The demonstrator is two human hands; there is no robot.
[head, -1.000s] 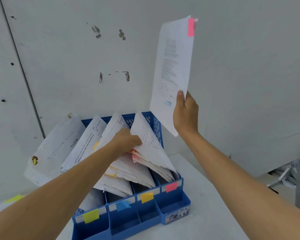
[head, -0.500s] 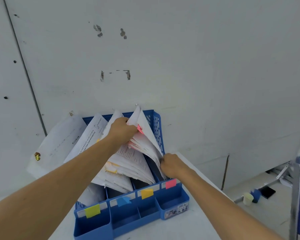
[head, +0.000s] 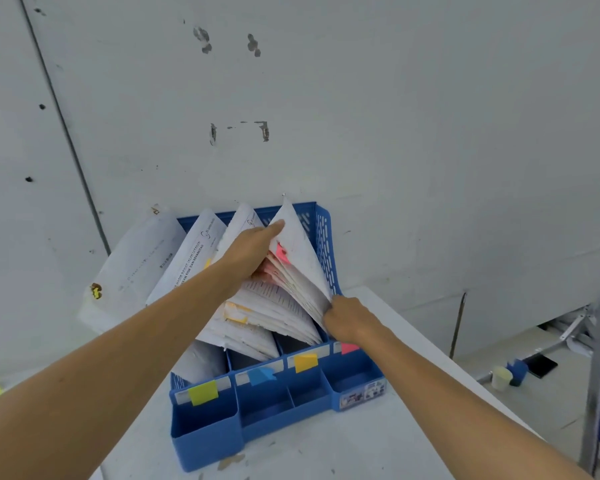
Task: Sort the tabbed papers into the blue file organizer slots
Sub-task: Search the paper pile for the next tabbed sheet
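Papers (head: 187, 265) in blue organizer slots (head: 205, 434); grip of left hand (head: 246, 251), right hand (head: 347, 318) on rightmost stack (head: 298, 258).

Blue organizer (head: 278, 407) upright on worktop; white tabbed papers (head: 274, 306) lean fanned in slots, pink-tabbed sheets rightmost.
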